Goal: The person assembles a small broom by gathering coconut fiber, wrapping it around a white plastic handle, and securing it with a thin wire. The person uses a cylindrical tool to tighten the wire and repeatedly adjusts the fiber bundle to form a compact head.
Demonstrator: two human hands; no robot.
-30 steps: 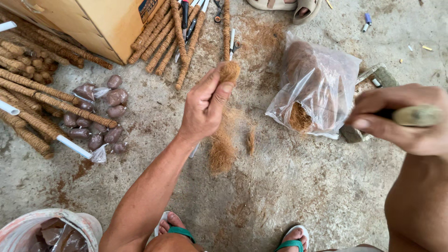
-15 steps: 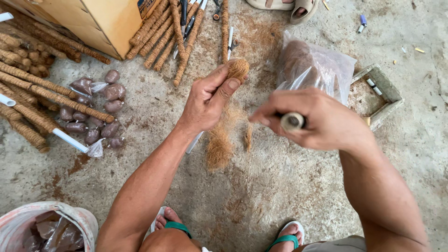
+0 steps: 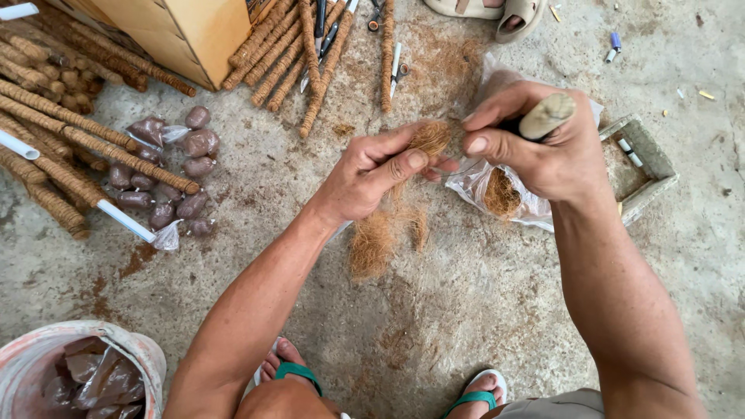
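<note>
We are pinching a tuft of coconut fibre (image 3: 429, 138) in our left hand (image 3: 371, 172), above the concrete floor (image 3: 481, 310). Our right hand (image 3: 543, 143), at 3 o'clock of it, is gripping a wooden-handled tool (image 3: 545, 116). A plastic bag (image 3: 504, 190) is lying beneath, fibre-wrapped sticks (image 3: 310, 54) at 11 o'clock.

The right hand (image 3: 543, 147) covers most of its tool (image 3: 547, 116); only a pale butt end shows, so its kind is unclear. The bucket (image 3: 46, 341) at lower left, the box (image 3: 178, 31) and sandals (image 3: 504, 12) at top are cut off.
</note>
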